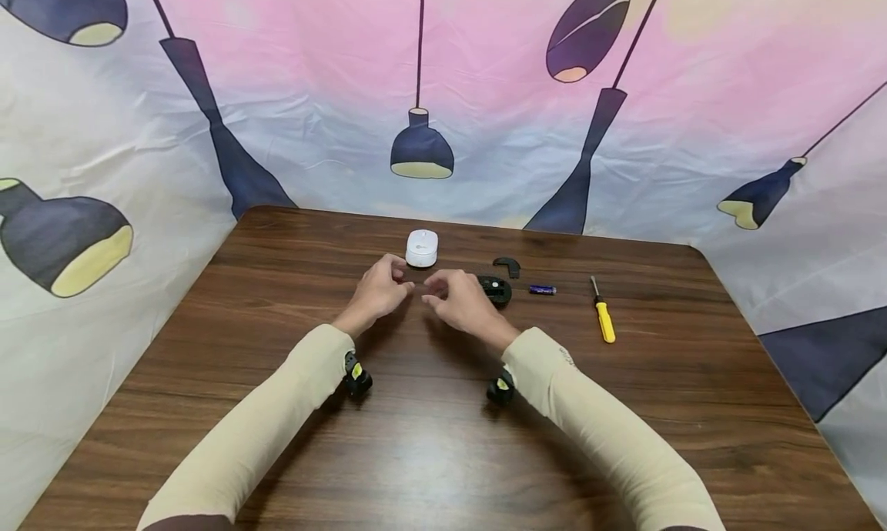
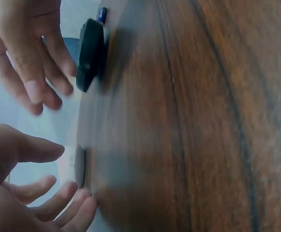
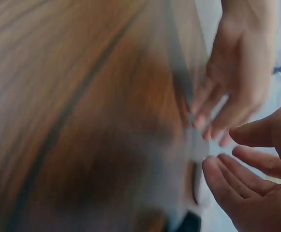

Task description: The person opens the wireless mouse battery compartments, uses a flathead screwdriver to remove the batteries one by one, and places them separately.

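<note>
My left hand (image 1: 380, 288) hovers over the table with loosely bent fingers, its fingertips near the lower left of a white computer mouse (image 1: 422, 248). Nothing is between its thumb and fingers in the left wrist view. Facing it, my right hand (image 1: 457, 298) is held above the wood with relaxed fingers, a small gap between the two hands. Just behind the right hand lies a black computer mouse (image 1: 496, 290), underside up and partly hidden by that hand. In the left wrist view the black mouse (image 2: 90, 55) shows beside the right fingers.
Right of the black mouse are a curved black cover piece (image 1: 509, 265) and a blue battery (image 1: 543, 290). Farther right lies a screwdriver (image 1: 604, 319) with a yellow handle. The brown wooden table (image 1: 430, 439) ends at a printed cloth backdrop (image 1: 333, 131).
</note>
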`<state>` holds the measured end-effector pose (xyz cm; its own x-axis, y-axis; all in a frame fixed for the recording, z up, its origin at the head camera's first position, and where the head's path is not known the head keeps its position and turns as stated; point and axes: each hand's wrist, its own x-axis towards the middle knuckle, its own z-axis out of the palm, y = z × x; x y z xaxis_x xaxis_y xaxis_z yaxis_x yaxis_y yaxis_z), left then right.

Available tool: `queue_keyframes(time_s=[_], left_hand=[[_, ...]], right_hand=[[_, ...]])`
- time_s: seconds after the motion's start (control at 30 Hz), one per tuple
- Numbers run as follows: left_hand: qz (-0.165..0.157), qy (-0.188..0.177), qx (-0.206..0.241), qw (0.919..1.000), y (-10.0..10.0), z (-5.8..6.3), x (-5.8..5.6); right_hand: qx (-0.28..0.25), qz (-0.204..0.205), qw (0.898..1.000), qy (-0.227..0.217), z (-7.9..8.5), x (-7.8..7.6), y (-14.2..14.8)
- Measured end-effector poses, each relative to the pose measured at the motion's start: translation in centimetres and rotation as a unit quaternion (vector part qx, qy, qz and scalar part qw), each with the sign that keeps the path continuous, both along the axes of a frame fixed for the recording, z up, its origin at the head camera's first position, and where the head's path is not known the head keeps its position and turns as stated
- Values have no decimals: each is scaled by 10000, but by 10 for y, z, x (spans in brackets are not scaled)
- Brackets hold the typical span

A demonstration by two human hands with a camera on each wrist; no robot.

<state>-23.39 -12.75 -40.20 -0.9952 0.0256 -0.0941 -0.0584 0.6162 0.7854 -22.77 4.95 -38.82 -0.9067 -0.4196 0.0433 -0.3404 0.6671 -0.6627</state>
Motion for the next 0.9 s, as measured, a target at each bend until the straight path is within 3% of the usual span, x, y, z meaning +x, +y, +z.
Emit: queue_keyframes(time_s=[0.13, 0.3, 0.47, 0.6, 0.73, 0.9], left_hand=[[-1, 80, -228, 9997, -2, -4, -6], [-118, 34, -505, 9986, -1, -8, -14], [-256, -99, -736, 9969, 0, -10, -22], [-434, -29, -738, 9963, 2, -9, -28], [-710, 77, -728, 9948, 5, -6, -38], [-996, -141, -1083, 9890, 7, 0, -46]], right_hand=[[-13, -123, 9993, -364, -8, -4, -16], [-62, -623, 9962, -608, -16, -17, -28], [-439, -937, 9909, -863, -20, -28, -37], [-619, -981, 9887, -945, -21, -34, -43], [-651, -910, 9910, -730, -21, -43, -44], [-438, -681, 9949, -606, -20, -53, -43]])
